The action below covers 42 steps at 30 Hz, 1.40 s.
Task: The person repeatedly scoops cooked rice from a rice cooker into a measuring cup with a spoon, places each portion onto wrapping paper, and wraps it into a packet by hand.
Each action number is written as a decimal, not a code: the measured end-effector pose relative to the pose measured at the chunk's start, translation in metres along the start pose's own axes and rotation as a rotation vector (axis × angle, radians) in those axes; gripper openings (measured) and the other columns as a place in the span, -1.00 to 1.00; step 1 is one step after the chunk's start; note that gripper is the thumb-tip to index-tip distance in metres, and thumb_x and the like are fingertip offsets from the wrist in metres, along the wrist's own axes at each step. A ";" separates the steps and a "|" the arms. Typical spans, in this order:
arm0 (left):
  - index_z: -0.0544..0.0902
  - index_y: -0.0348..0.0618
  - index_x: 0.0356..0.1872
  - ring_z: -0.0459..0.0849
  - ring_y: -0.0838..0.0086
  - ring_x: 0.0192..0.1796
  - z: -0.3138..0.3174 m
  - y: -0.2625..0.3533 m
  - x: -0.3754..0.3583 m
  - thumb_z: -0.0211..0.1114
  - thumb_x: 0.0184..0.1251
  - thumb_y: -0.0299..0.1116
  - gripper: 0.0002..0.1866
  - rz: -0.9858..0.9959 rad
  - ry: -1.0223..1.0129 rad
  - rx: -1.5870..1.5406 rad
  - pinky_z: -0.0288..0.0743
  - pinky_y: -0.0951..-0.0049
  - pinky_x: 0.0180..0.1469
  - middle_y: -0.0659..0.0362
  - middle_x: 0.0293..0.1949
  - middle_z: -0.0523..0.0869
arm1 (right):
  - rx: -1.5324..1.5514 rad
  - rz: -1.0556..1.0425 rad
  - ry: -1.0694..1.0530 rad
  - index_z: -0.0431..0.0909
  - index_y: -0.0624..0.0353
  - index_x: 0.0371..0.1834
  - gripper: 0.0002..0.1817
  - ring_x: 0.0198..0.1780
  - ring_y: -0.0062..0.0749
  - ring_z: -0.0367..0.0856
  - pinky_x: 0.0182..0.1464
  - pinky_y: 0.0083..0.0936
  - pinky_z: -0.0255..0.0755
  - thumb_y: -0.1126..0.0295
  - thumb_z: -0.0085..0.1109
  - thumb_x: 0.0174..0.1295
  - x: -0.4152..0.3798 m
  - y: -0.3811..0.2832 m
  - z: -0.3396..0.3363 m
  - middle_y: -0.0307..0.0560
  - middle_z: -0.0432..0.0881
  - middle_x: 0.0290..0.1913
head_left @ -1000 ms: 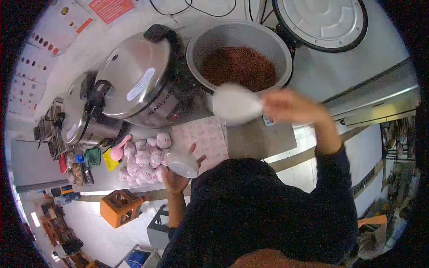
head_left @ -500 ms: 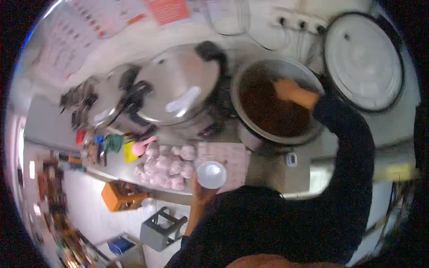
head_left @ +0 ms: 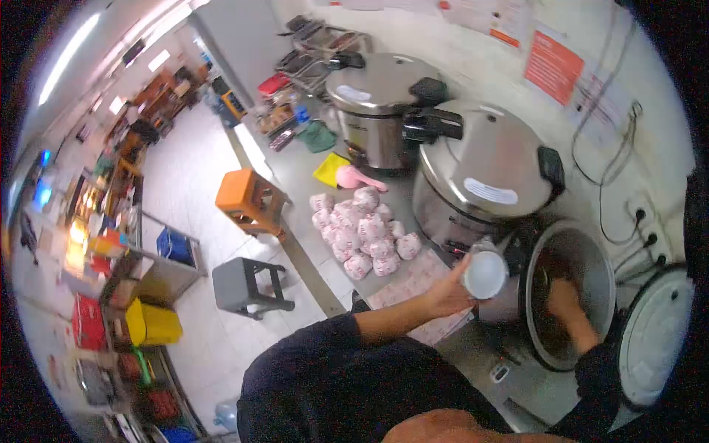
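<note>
My left hand (head_left: pixel 448 297) holds a small white cup (head_left: pixel 486 275) by its side, over the printed paper sheets (head_left: pixel 421 284) on the counter. My right hand (head_left: pixel 565 301) reaches down into an open pot (head_left: pixel 607 295) with dark brown contents. Its fingers look bent together; what they hold, if anything, is too blurred to make out. Left of the cup sits a pile of wrapped, printed white bundles (head_left: pixel 360 227). A small white device (head_left: pixel 500 371) lies on the counter by the pot.
Two lidded metal pressure cookers (head_left: pixel 484 170) (head_left: pixel 377 111) stand along the wall. A round lid (head_left: pixel 653 336) lies beside the open pot. A pink scoop (head_left: pixel 354 177) and yellow cloth (head_left: pixel 331 168) lie behind the bundles. Orange (head_left: pixel 247 201) and grey (head_left: pixel 247 286) stools stand on the floor.
The view has swung left, so the pots and counter appear farther right and tilted. My left hand still has the cup, now close to the open pot; my right hand remains inside the pot.
</note>
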<state>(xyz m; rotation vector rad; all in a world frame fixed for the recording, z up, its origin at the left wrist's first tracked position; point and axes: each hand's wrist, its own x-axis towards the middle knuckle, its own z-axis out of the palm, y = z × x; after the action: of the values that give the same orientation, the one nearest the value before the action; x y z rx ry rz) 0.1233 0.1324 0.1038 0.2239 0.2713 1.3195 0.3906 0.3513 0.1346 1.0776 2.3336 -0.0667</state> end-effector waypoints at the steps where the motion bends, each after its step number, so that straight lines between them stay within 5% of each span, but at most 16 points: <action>1: 0.34 0.25 0.42 0.42 0.32 0.37 0.000 -0.001 0.005 -0.13 0.38 0.42 -0.26 0.005 -0.021 0.004 0.26 0.05 0.36 0.26 0.38 0.45 | -0.013 -0.006 -0.053 0.42 0.38 0.13 -0.55 0.17 0.19 0.51 0.18 -0.06 0.43 0.47 0.09 0.13 -0.003 -0.006 -0.010 0.34 0.48 0.15; 2: 0.33 0.27 0.43 0.40 0.32 0.39 -0.004 -0.005 0.009 -0.15 0.38 0.44 -0.26 0.010 -0.042 0.007 0.20 -0.03 0.38 0.26 0.37 0.46 | -0.027 -0.008 -0.107 0.38 0.40 0.16 -0.52 0.19 0.20 0.49 0.22 -0.06 0.41 0.46 0.08 0.14 -0.006 -0.010 -0.015 0.35 0.45 0.17; 6: 0.28 0.30 0.46 0.34 0.18 0.43 -0.004 -0.015 0.019 -0.12 0.29 0.51 -0.18 -0.027 -0.001 -0.031 0.08 -0.25 0.38 0.21 0.39 0.44 | -0.054 -0.224 0.292 0.37 0.48 0.12 -0.52 0.16 0.23 0.48 0.25 -0.05 0.36 0.44 0.10 0.15 0.037 0.036 0.073 0.38 0.48 0.09; 10: 0.23 0.29 0.49 0.21 0.09 0.50 0.002 -0.017 0.012 -0.10 0.27 0.53 -0.14 -0.024 -0.082 -0.024 -0.06 -0.40 0.39 0.18 0.46 0.33 | 0.053 -0.236 0.207 0.40 0.50 0.12 -0.55 0.21 0.28 0.43 0.30 -0.02 0.29 0.45 0.05 0.18 0.021 0.030 0.066 0.43 0.47 0.14; 17: 0.30 0.25 0.46 0.23 0.18 0.49 0.012 -0.027 0.013 -0.09 0.26 0.53 -0.14 -0.054 -0.059 -0.009 -0.06 -0.35 0.41 0.21 0.47 0.32 | 0.372 0.011 0.288 0.54 0.44 0.05 -0.62 0.23 0.26 0.42 0.33 -0.07 0.24 0.38 -0.14 0.37 0.034 0.024 0.081 0.31 0.52 0.17; 19: 0.33 0.21 0.43 0.30 0.23 0.45 -0.002 -0.040 0.027 -0.09 0.27 0.52 -0.15 0.091 0.014 -0.032 0.08 -0.21 0.41 0.20 0.42 0.38 | 0.420 -0.107 0.211 0.52 0.40 0.12 -0.58 0.23 0.15 0.45 0.32 -0.11 0.26 0.29 -0.16 0.42 0.021 0.020 0.056 0.29 0.55 0.14; 21: 0.29 0.06 0.44 0.40 0.32 0.39 0.026 -0.023 0.006 -0.16 0.35 0.47 -0.15 0.116 0.097 0.028 0.25 0.18 0.40 0.15 0.36 0.45 | 0.429 -0.188 0.172 0.56 0.33 -0.03 -0.64 0.03 0.12 0.53 0.13 -0.12 0.37 0.27 -0.12 0.40 0.014 0.022 0.049 0.25 0.58 -0.06; 23: 0.28 -0.06 0.43 0.40 0.28 0.40 0.043 -0.009 -0.002 -0.19 0.44 0.38 -0.20 0.219 0.104 0.084 0.21 0.13 0.44 0.13 0.36 0.44 | 0.452 -0.117 0.068 0.62 0.23 -0.28 -0.73 -0.24 0.09 0.60 -0.11 -0.06 0.46 0.29 -0.03 0.34 -0.009 0.007 0.015 0.19 0.61 -0.38; 24: 0.27 -0.09 0.43 0.39 0.28 0.40 0.051 -0.002 0.000 -0.21 0.47 0.35 -0.21 0.236 0.111 0.084 0.19 0.16 0.46 0.13 0.36 0.44 | 0.325 -0.574 0.371 0.63 0.24 -0.37 -0.67 -0.38 0.04 0.58 -0.23 -0.09 0.44 0.20 0.02 0.33 -0.014 0.018 0.019 0.12 0.57 -0.51; 25: 0.24 -0.04 0.45 0.39 0.22 0.40 0.060 0.003 -0.007 -0.11 0.46 0.31 -0.24 0.279 0.180 0.221 0.26 0.10 0.42 0.12 0.38 0.41 | 0.326 -0.758 0.524 0.61 0.25 -0.38 -0.64 -0.51 -0.06 0.55 -0.40 -0.15 0.41 0.17 0.01 0.33 -0.019 0.029 0.020 0.04 0.57 -0.53; 27: 0.23 -0.03 0.45 0.35 0.24 0.42 0.067 0.011 0.008 0.00 0.51 0.16 -0.33 0.301 0.019 0.218 0.21 0.10 0.45 0.12 0.40 0.38 | 0.800 -0.229 0.008 0.61 0.20 -0.37 -0.65 -0.65 -0.33 0.46 -0.58 -0.36 0.32 0.16 -0.01 0.36 -0.055 0.027 -0.010 -0.13 0.52 -0.61; 30: 0.24 -0.03 0.44 0.35 0.25 0.42 0.096 0.023 0.028 0.13 0.49 -0.06 -0.40 0.286 0.028 0.368 0.19 0.09 0.45 0.13 0.38 0.40 | 1.305 -0.010 -0.060 0.60 0.12 -0.24 -0.71 -0.63 -0.69 0.36 -0.62 -0.65 0.21 0.15 0.01 0.41 -0.088 0.039 -0.022 -0.38 0.45 -0.59; 33: 0.20 0.04 0.36 0.39 0.27 0.35 0.123 0.026 0.055 0.26 0.37 -0.33 -0.40 0.194 -0.025 0.349 0.25 0.06 0.37 0.13 0.27 0.42 | 1.353 0.074 0.078 0.65 0.10 -0.32 -0.62 -0.66 -0.68 0.35 -0.66 -0.67 0.17 0.10 -0.06 0.42 -0.117 0.054 -0.039 -0.33 0.47 -0.62; 37: 0.23 0.03 0.33 0.40 0.27 0.33 0.142 0.004 0.101 0.31 0.30 -0.31 -0.38 0.053 -0.025 0.312 0.31 0.10 0.34 0.12 0.26 0.40 | 1.128 0.101 0.344 0.63 0.11 -0.29 -0.69 -0.61 -0.79 0.26 -0.60 -0.75 0.09 0.16 -0.01 0.43 -0.165 0.061 -0.078 -0.46 0.41 -0.58; 41: 0.43 -0.16 0.24 0.48 0.15 0.29 0.163 -0.031 0.129 0.14 0.37 -0.09 -0.49 -0.123 -0.012 0.173 0.36 0.09 0.36 0.03 0.23 0.52 | 0.656 0.174 0.698 0.57 0.35 -0.26 -0.73 -0.57 -0.23 0.49 -0.44 -0.29 0.38 0.34 -0.04 0.32 -0.191 0.024 -0.108 0.07 0.55 -0.55; 42: 0.44 -0.13 0.23 0.49 0.13 0.28 0.163 -0.040 0.138 0.09 0.37 -0.07 -0.49 -0.118 -0.071 0.108 0.37 0.06 0.35 0.02 0.21 0.54 | 0.545 0.135 0.827 0.52 0.40 -0.16 -0.74 -0.37 0.18 0.59 -0.24 -0.05 0.45 0.42 -0.07 0.24 -0.189 0.012 -0.099 0.35 0.55 -0.42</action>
<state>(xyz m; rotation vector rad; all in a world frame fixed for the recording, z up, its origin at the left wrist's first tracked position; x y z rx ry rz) 0.2429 0.2556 0.2360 0.3400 0.2916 1.1787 0.4505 0.2561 0.3167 1.7848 3.0554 -0.2610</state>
